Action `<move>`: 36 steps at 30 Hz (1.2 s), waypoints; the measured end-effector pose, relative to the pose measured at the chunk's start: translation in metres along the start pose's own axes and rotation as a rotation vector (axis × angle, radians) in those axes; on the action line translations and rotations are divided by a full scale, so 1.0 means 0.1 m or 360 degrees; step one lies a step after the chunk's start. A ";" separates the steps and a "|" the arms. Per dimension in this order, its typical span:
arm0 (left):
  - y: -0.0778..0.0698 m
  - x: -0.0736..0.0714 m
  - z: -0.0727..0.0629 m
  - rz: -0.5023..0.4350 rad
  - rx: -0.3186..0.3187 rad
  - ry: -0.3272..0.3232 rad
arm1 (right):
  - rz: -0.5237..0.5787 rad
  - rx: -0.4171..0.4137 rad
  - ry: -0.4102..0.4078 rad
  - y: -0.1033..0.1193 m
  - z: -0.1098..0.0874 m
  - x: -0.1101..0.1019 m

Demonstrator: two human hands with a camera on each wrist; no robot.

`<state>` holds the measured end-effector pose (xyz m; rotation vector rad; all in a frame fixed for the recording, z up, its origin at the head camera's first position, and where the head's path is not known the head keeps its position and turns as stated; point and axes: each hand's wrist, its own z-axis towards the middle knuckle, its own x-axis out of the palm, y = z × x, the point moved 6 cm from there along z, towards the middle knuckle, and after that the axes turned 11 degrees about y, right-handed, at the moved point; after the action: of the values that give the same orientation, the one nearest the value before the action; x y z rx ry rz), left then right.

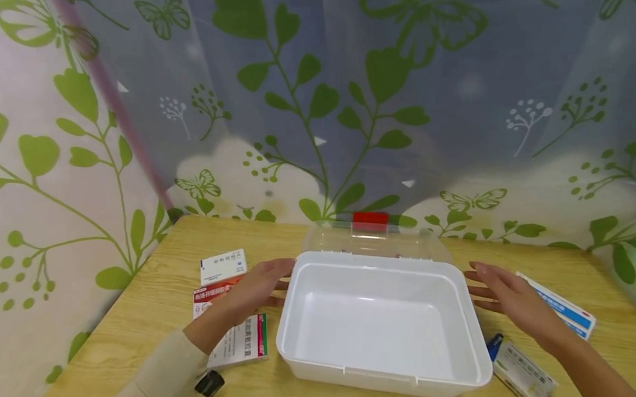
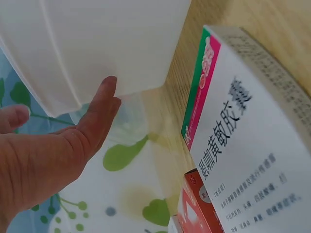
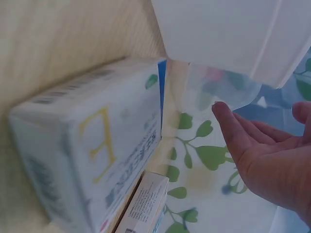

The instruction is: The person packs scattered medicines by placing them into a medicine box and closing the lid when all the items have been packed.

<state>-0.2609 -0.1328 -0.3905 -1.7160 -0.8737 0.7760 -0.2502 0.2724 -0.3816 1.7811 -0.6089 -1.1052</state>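
Observation:
A white plastic storage box (image 1: 366, 323) stands with its inside bare. Its clear lid (image 1: 327, 238) with a red latch (image 1: 370, 219) is folded back behind it. My left hand (image 1: 251, 292) is at the box's left wall, fingers fairly straight and fingertips right at the plastic in the left wrist view. On the other side, my right hand (image 1: 516, 299) is held beside the right wall, fingers extended and thumb raised. Neither hand grips anything. Below the left hand lies a white medicine box (image 2: 252, 131) with a green and pink edge.
Left of the storage box lie a red medicine box (image 1: 206, 297), a white one (image 1: 222, 266) and a small black object (image 1: 210, 384). To its right are a grey-white medicine box (image 1: 523, 374), a blue item (image 1: 494, 346) and a blue-white box (image 1: 566, 309). A patterned curtain (image 1: 352, 135) hangs behind.

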 end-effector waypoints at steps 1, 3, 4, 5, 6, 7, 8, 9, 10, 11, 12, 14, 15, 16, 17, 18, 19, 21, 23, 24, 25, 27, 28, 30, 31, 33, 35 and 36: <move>0.00 0.02 -0.04 -0.0003 0.0020 0.0023 | -0.0009 -0.0003 0.0002 0.01 -0.03 0.01; -0.01 0.06 -0.10 -0.0008 0.0049 0.0045 | -0.0016 -0.0008 0.0001 0.01 -0.09 0.04; -0.01 0.07 -0.13 -0.0013 0.0060 0.0051 | -0.0010 -0.0003 -0.0003 0.01 -0.12 0.06; -0.01 0.09 -0.16 -0.0023 0.0070 0.0061 | -0.0003 0.0005 -0.0005 0.01 -0.15 0.07; 0.00 0.11 -0.18 -0.0030 0.0076 0.0070 | 0.0008 0.0001 -0.0006 0.02 -0.18 0.09; 0.00 0.12 -0.20 -0.0033 0.0077 0.0073 | 0.0019 -0.0014 -0.0005 0.02 -0.20 0.10; 0.00 0.14 -0.22 -0.0025 0.0074 0.0068 | 0.0036 -0.0024 -0.0003 0.03 -0.22 0.12; 0.01 0.15 -0.23 -0.0020 0.0074 0.0072 | 0.0049 -0.0031 -0.0006 0.03 -0.24 0.14; 0.01 0.16 -0.24 -0.0019 0.0078 0.0078 | 0.0058 -0.0044 -0.0003 0.03 -0.25 0.15; 0.01 0.17 -0.25 -0.0018 0.0082 0.0080 | 0.0057 -0.0054 0.0002 0.03 -0.27 0.17; 0.02 0.18 -0.26 -0.0019 0.0085 0.0083 | 0.0054 -0.0065 0.0001 0.03 -0.28 0.18; 0.04 0.20 -0.26 -0.0033 0.0100 0.0098 | 0.0039 -0.0059 -0.0006 0.02 -0.31 0.21; 0.05 0.20 -0.26 -0.0045 0.0108 0.0115 | 0.0039 -0.0044 -0.0009 0.02 -0.33 0.23; 0.06 0.21 -0.26 -0.0053 0.0107 0.0124 | 0.0043 -0.0027 -0.0011 0.02 -0.34 0.25; 0.07 0.21 -0.26 -0.0059 0.0103 0.0132 | 0.0058 -0.0011 -0.0012 0.03 -0.35 0.28; 0.08 0.21 -0.26 -0.0065 0.0102 0.0139 | 0.0064 0.0000 -0.0015 0.04 -0.36 0.31; 0.09 0.21 -0.27 -0.0067 0.0101 0.0146 | 0.0059 0.0021 -0.0025 0.05 -0.37 0.33; 0.09 0.22 -0.28 -0.0075 0.0092 0.0155 | 0.0016 0.0058 -0.0055 0.07 -0.38 0.39; 0.08 0.22 -0.29 -0.0089 0.0088 0.0165 | -0.0082 0.0091 -0.0097 0.09 -0.39 0.42; 0.07 0.23 -0.29 -0.0098 0.0088 0.0174 | -0.0145 0.0109 -0.0121 0.09 -0.40 0.43; 0.07 0.24 -0.30 -0.0107 0.0082 0.0181 | -0.0198 0.0134 -0.0146 0.09 -0.40 0.44; 0.05 0.25 -0.30 -0.0124 0.0069 0.0191 | -0.0260 0.0163 -0.0180 0.08 -0.41 0.45; 0.04 0.25 -0.30 -0.0132 0.0060 0.0192 | -0.0256 0.0169 -0.0187 0.07 -0.42 0.46; 0.04 0.26 -0.31 -0.0143 0.0040 0.0186 | -0.0223 0.0143 -0.0204 0.06 -0.42 0.48; 0.04 0.25 -0.31 -0.0155 0.0033 0.0183 | -0.0197 0.0121 -0.0209 0.06 -0.42 0.50; 0.04 0.25 -0.31 -0.0178 0.0025 0.0175 | -0.0151 0.0073 -0.0213 0.05 -0.41 0.52; 0.05 0.25 -0.32 -0.0200 0.0024 0.0166 | -0.0141 0.0034 -0.0229 0.06 -0.41 0.53; 0.06 0.25 -0.32 -0.0213 0.0026 0.0164 | -0.0158 0.0032 -0.0243 0.06 -0.41 0.53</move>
<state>-0.2201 -0.1290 -0.3894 -1.6502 -0.8987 0.5990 -0.1889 0.2465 -0.3918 1.7710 -0.6296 -1.3160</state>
